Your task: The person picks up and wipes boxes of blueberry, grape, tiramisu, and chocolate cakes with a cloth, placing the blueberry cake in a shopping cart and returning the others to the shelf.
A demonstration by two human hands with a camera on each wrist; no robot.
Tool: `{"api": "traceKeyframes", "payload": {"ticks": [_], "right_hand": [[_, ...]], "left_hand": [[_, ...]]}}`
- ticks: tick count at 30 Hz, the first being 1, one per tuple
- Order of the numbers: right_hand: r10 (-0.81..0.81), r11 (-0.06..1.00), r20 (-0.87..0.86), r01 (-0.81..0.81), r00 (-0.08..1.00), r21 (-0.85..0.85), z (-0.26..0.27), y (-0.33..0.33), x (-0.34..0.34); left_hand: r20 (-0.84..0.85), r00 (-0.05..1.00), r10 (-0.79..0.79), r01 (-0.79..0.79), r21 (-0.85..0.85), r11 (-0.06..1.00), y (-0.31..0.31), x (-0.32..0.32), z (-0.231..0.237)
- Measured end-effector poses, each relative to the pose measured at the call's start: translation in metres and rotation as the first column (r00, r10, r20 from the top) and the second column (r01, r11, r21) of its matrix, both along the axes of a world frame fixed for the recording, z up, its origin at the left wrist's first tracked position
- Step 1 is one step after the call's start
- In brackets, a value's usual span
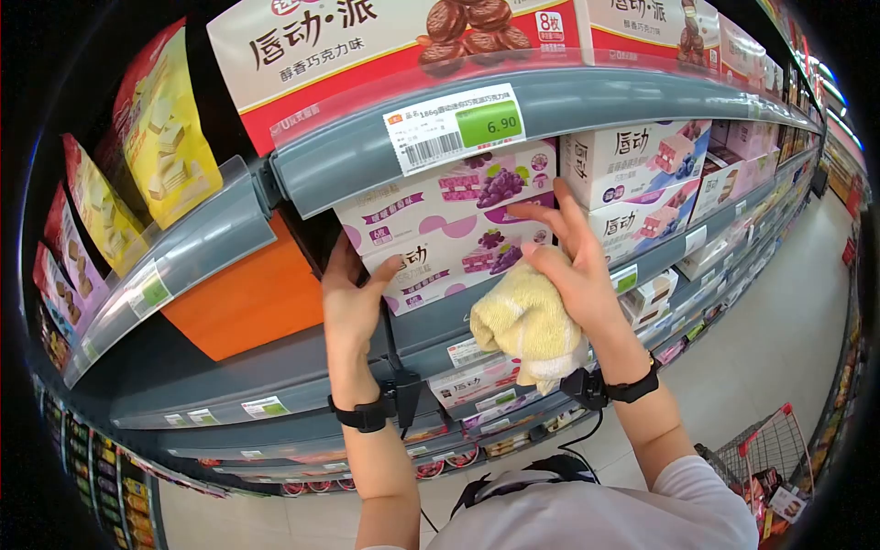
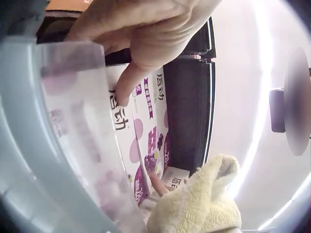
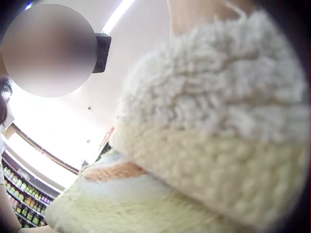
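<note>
Two white-and-purple grape cake boxes lie stacked on a grey shelf: the upper box (image 1: 412,215) and the lower box (image 1: 440,269). At their left end is my left hand (image 1: 353,298), with its thumb on the lower box's front and its fingers round the side. My right hand (image 1: 582,266) holds a pale yellow towel (image 1: 527,321) under its thumb and palm. Its outstretched fingers reach the right end of the boxes. The left wrist view shows the left thumb (image 2: 127,85) against the printed front. In the right wrist view the towel (image 3: 214,107) hides most of the hand.
Just above the boxes runs a shelf edge with a price tag (image 1: 458,128). Blueberry cake boxes (image 1: 632,165) stand close on the right. An orange panel (image 1: 247,293) and yellow snack bags (image 1: 165,137) are left. A shopping cart (image 1: 765,467) stands in the aisle.
</note>
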State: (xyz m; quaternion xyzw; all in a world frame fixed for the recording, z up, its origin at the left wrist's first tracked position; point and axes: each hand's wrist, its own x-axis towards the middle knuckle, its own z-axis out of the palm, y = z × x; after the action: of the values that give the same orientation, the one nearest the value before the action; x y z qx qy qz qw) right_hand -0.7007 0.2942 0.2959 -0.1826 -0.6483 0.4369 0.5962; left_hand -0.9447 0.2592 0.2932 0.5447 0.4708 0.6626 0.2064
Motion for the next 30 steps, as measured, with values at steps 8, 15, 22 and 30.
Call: {"api": "traceKeyframes", "payload": {"ticks": [8,15,22,30], "right_hand": [[-0.101,0.995,0.042,0.102,0.994,-0.011,-0.022,-0.035,0.024],[-0.163,0.967,-0.054,0.148,0.985,-0.207,-0.049,-0.035,0.045],[-0.17,0.977,0.026,0.172,0.985,-0.125,-0.047,-0.031,0.043],[-0.226,0.974,0.093,0.224,0.97,0.03,-0.024,-0.026,0.034]], "left_hand": [[0.023,0.998,-0.061,0.062,-0.055,0.997,-0.024,-0.006,0.004],[0.006,0.998,-0.054,0.055,-0.066,0.996,-0.039,0.003,0.004],[-0.077,0.997,-0.031,0.028,-0.046,0.999,-0.044,0.008,0.007],[0.015,1.0,-0.008,0.006,0.117,0.993,-0.046,0.022,0.0]]}}
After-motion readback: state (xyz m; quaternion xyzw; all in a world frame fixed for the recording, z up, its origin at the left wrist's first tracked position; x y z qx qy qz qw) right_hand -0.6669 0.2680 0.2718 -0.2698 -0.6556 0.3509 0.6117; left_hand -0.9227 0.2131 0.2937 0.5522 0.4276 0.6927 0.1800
